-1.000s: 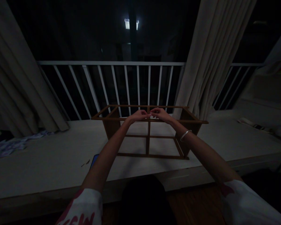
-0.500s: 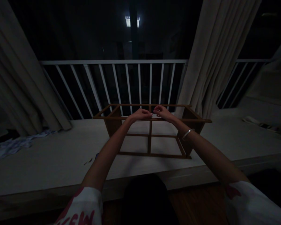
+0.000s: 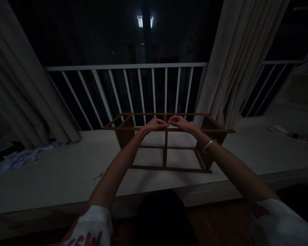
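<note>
A brown wooden frame [image 3: 123, 127], an open shelf skeleton with thin rails, stands on a pale ledge [image 3: 53, 171] in dim light. Both my arms reach out to the middle of its near top rail. My left hand [image 3: 155, 124] has its fingers curled and pinched at the rail's centre. My right hand [image 3: 178, 122], with a silver bangle [image 3: 209, 145] on its wrist, is curled the same way right beside it. The fingertips almost meet. Whatever they pinch is too small and dark to make out.
A white railing [image 3: 125, 66] runs behind the frame, with darkness beyond. Pale curtains hang at the left [image 3: 20, 89] and right [image 3: 233, 61]. Crumpled papers [image 3: 20, 157] lie on the ledge at the left. A flat object [image 3: 290, 133] lies at the far right.
Both hands have stayed at the middle of the top rail, with only small finger movements. The view has shifted slightly.
</note>
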### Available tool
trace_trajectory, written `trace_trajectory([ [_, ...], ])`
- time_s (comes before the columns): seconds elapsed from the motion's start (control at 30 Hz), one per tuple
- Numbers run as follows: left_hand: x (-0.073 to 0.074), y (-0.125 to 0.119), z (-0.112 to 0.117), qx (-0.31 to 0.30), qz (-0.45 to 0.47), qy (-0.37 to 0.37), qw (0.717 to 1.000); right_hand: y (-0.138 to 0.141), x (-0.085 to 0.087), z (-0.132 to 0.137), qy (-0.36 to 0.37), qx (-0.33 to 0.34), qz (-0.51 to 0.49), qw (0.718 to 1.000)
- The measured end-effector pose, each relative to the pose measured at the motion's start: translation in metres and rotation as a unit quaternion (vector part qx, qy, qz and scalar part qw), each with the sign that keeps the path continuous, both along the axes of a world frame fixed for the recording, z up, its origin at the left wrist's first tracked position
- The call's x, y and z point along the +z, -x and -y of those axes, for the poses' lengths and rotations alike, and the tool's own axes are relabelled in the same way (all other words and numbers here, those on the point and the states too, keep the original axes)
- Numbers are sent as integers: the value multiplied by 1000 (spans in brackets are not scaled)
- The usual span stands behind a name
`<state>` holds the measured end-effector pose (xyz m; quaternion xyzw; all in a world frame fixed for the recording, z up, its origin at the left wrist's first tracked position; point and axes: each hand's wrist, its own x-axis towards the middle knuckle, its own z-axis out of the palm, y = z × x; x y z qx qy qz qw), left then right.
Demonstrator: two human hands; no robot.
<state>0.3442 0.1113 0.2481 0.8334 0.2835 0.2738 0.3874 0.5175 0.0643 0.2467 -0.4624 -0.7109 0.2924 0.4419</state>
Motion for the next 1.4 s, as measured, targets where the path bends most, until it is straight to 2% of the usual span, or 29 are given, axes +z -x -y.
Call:
trace_trajectory([
  [0.33, 1, -2, 3, -17, 11, -8, 1000, 2, 5, 8, 1, 28, -4, 1000],
  [0.67, -2, -3, -2, -60, 15, 1, 998, 3, 7, 12, -3, 48, -6, 999],
  [1.0, 2, -2, 3, -66, 7, -7, 998, 3, 9, 16, -3, 46, -9, 999],
  [1.4, 2, -1, 2, -73, 2, -9, 997, 2, 10, 16, 31, 65, -11, 997],
])
